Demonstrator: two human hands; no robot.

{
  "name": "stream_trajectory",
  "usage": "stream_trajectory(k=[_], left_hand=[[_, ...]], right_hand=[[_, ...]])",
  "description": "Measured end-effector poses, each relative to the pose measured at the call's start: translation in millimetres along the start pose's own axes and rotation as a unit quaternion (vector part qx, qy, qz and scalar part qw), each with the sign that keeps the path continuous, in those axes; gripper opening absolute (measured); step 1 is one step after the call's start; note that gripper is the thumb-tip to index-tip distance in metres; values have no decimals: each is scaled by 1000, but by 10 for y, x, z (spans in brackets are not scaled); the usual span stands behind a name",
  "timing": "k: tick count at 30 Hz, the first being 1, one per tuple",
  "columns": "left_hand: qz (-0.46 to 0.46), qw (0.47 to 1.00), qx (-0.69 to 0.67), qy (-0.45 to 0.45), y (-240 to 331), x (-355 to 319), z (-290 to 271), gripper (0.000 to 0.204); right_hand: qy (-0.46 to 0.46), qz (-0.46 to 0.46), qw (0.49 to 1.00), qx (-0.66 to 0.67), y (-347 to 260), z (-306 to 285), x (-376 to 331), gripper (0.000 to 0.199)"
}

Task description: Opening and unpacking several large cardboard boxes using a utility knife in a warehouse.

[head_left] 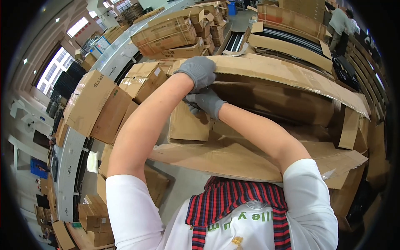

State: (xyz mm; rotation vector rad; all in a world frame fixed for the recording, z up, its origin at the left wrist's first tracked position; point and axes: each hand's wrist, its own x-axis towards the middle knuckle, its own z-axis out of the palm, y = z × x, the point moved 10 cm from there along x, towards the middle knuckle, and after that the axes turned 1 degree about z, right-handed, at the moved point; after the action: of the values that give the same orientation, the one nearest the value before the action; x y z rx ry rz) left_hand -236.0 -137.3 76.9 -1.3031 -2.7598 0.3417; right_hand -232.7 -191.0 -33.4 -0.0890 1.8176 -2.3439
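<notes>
A long cardboard box (pixel 275 100) lies open in front of me, its dark hollow inside facing me. The box's far flap (pixel 287 73) stretches along the top, and a near flap (pixel 225 156) spreads out towards my body. My left hand (pixel 198 71), in a grey glove, is closed at the left end of the far flap. Just below it, almost touching, my right hand (pixel 207 103) is in a matching glove with its fingers curled by the left end flap (pixel 189 125). Whatever may be within the right fingers is hidden.
Closed cartons (pixel 93 108) stand at the left beside a long grey conveyor (pixel 68 171). Stacked boxes (pixel 166 35) rise beyond. An open carton (pixel 291 46) with dark long parts lies at the far side. Another person (pixel 341 27) is at the far right.
</notes>
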Motion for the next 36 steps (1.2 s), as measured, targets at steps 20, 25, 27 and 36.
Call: stream_trajectory(k=[20, 25, 27, 36], left_hand=[[28, 996, 3, 81, 39, -146, -234, 21], [135, 970, -50, 195, -66, -206, -275, 15], [142, 958, -108, 222, -184, -300, -423, 24], [121, 988, -87, 34, -77, 296, -252, 21]], right_hand=[[-137, -13, 980, -145, 11, 225, -75, 13], [-391, -4, 838, -381, 460, 807, -849, 25], [-322, -1, 816, -480, 136, 597, -847, 40], [90, -49, 700, -707, -1037, -1061, -2804, 23]])
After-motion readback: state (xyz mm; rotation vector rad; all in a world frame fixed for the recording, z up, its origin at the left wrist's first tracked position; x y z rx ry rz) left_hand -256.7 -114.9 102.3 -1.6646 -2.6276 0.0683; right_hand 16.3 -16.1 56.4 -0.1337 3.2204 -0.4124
